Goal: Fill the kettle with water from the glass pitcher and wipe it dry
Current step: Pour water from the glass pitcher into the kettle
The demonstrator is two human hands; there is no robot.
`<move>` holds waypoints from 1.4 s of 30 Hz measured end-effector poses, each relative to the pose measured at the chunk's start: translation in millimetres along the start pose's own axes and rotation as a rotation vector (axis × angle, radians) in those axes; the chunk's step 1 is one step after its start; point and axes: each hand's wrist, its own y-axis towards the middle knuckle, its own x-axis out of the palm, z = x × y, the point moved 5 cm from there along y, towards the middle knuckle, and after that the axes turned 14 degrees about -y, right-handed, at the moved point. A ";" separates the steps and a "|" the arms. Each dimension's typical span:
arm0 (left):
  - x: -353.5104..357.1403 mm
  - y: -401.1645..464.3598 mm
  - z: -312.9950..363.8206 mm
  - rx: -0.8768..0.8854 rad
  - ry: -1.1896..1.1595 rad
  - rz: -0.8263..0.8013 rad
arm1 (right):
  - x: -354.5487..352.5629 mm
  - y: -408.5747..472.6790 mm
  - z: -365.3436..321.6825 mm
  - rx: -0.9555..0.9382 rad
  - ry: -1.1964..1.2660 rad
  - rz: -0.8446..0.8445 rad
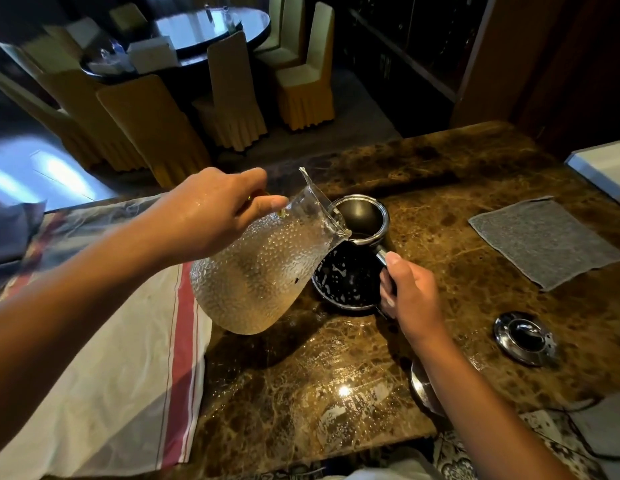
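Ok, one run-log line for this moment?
step: filling | left hand: tilts pitcher over kettle | right hand: grips kettle handle | cloth: untouched

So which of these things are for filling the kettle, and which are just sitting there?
For the job: glass pitcher, kettle, grey cloth, left hand, right hand.

Just sitting there: striped cloth, round metal lid, chairs.

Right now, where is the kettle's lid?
In the head view, the shiny metal lid lies flat on the marble counter, to the right of the kettle and nearer the person than the grey cloth.
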 end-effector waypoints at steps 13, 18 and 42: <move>0.9 6.3 1.3 -0.096 0.110 -0.130 | 0.0 0.4 0.6 0.000 -0.004 -0.022; -3.5 18.4 3.9 -0.104 0.133 -0.190 | 0.1 1.0 -0.1 0.004 -0.007 -0.020; -9.7 33.9 19.3 -0.129 0.244 -0.330 | 0.6 0.4 -2.2 0.017 0.034 -0.022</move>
